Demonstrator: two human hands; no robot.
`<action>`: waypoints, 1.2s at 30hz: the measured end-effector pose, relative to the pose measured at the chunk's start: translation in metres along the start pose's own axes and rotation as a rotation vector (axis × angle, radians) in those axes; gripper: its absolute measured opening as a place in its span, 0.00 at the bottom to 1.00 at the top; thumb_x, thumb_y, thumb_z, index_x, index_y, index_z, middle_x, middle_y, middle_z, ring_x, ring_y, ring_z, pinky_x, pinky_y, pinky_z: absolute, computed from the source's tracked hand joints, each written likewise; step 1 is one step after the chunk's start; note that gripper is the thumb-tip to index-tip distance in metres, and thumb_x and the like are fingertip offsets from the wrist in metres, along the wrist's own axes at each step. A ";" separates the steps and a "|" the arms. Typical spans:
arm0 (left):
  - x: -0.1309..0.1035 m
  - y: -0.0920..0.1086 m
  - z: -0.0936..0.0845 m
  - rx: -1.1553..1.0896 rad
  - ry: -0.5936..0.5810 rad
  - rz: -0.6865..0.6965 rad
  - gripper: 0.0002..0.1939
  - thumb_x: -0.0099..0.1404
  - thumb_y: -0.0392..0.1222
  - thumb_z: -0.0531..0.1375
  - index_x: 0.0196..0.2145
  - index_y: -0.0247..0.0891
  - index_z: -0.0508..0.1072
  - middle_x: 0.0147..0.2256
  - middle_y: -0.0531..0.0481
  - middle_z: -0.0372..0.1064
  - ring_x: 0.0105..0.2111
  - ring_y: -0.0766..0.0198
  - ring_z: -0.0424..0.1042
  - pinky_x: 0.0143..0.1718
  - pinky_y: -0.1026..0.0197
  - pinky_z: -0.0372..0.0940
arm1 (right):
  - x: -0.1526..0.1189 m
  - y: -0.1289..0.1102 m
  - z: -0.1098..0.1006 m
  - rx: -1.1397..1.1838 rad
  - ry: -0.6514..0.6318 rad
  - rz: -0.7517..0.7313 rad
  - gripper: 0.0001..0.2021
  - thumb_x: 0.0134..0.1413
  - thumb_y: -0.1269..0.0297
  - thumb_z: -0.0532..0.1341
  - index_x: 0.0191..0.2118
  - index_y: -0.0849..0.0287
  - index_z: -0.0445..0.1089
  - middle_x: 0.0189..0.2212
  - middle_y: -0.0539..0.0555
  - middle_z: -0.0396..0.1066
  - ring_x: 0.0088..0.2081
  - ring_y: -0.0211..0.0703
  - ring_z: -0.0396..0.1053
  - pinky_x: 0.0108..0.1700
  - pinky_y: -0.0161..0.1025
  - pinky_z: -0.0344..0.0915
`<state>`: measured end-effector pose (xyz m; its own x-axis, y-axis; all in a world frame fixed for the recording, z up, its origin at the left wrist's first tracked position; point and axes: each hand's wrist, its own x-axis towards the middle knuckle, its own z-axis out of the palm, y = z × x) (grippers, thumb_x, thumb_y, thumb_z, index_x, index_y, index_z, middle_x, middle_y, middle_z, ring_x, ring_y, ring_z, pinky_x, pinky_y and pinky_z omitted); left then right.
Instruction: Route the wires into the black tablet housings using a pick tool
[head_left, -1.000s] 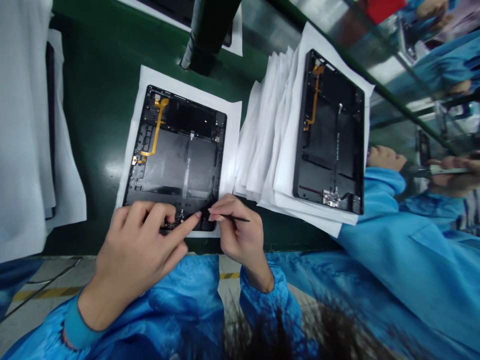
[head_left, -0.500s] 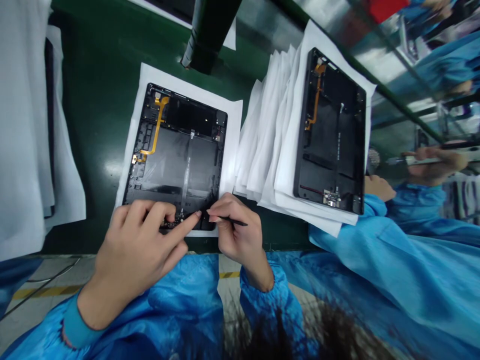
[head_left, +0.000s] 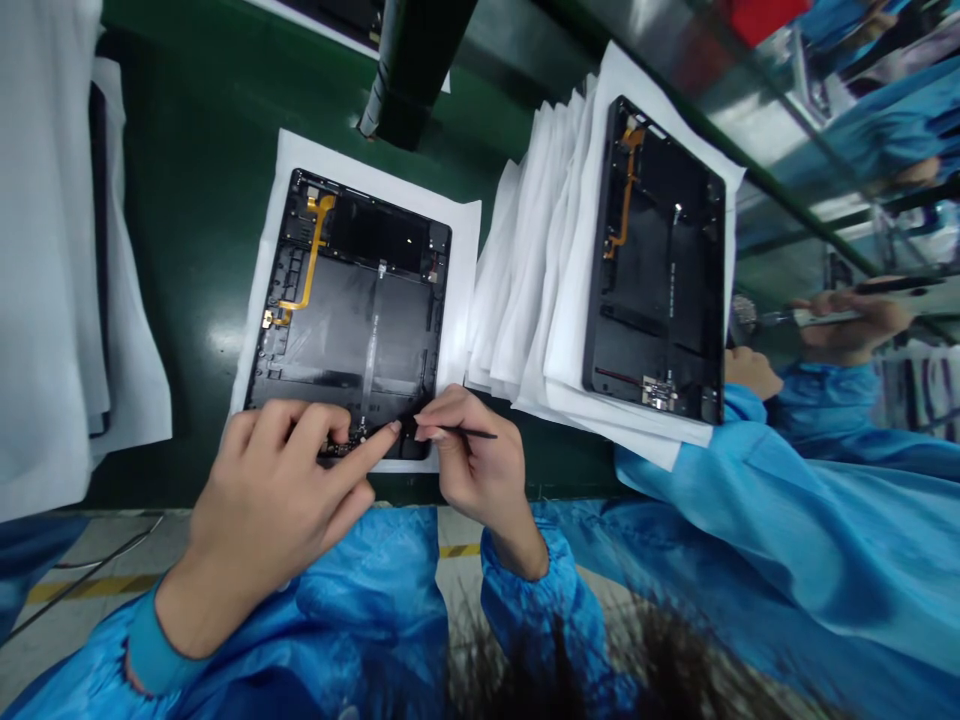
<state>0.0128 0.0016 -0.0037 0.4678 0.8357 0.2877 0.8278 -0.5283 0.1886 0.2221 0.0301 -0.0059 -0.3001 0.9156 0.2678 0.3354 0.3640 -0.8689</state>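
An opened black tablet housing (head_left: 337,330) lies on a white sheet (head_left: 465,260), with an orange flex cable (head_left: 311,265) along its left side. My left hand (head_left: 274,490) rests over the housing's lower edge, its index finger stretched out and the tip touching near the lower right corner. The other fingers are bent and apart, with nothing seen in them. Pinched in my right hand (head_left: 480,455) is a thin black stick-like tool (head_left: 476,433); its working end at the same corner is hidden by the fingers. Part of a small circuit board (head_left: 334,447) shows under my left hand.
To the right, a second tablet housing (head_left: 660,270) lies on a stack of white sheets (head_left: 559,330). More white sheets (head_left: 52,260) stand at the left. A dark post (head_left: 412,75) rises behind the housing. A co-worker's hand (head_left: 851,325) and blue sleeve (head_left: 750,500) are at the right.
The view has shifted slightly. My hands keep nearly the same place, and the tool in my right hand is tilted a little flatter. The co-worker's hand at right has moved slightly left.
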 end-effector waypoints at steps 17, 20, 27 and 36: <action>0.001 0.001 -0.002 0.004 -0.010 0.008 0.19 0.66 0.43 0.59 0.54 0.49 0.73 0.35 0.49 0.68 0.36 0.52 0.62 0.35 0.52 0.53 | 0.002 0.003 0.002 -0.066 -0.025 -0.139 0.11 0.60 0.80 0.54 0.38 0.57 0.68 0.30 0.53 0.71 0.32 0.41 0.69 0.35 0.41 0.69; 0.000 -0.001 -0.001 0.001 0.027 0.024 0.18 0.65 0.42 0.60 0.53 0.47 0.73 0.35 0.49 0.69 0.36 0.52 0.63 0.35 0.52 0.54 | 0.002 0.002 0.000 -0.024 -0.011 -0.057 0.10 0.62 0.78 0.54 0.38 0.57 0.68 0.30 0.52 0.71 0.33 0.41 0.70 0.35 0.40 0.69; -0.003 -0.002 0.001 -0.042 0.134 0.046 0.17 0.62 0.39 0.63 0.50 0.44 0.74 0.36 0.48 0.72 0.37 0.53 0.67 0.34 0.53 0.57 | 0.003 0.000 -0.002 0.030 -0.003 -0.025 0.10 0.63 0.78 0.55 0.38 0.57 0.69 0.28 0.51 0.71 0.33 0.41 0.71 0.35 0.40 0.69; -0.007 -0.004 0.004 -0.071 0.193 0.058 0.16 0.61 0.37 0.64 0.48 0.41 0.74 0.37 0.48 0.76 0.38 0.53 0.70 0.35 0.52 0.64 | 0.003 0.000 0.000 -0.013 -0.006 -0.035 0.09 0.63 0.76 0.55 0.38 0.56 0.69 0.28 0.52 0.72 0.33 0.42 0.71 0.34 0.41 0.70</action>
<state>0.0071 -0.0011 -0.0098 0.4407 0.7629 0.4731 0.7741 -0.5898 0.2300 0.2214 0.0326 -0.0054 -0.3175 0.9012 0.2950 0.3360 0.3978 -0.8537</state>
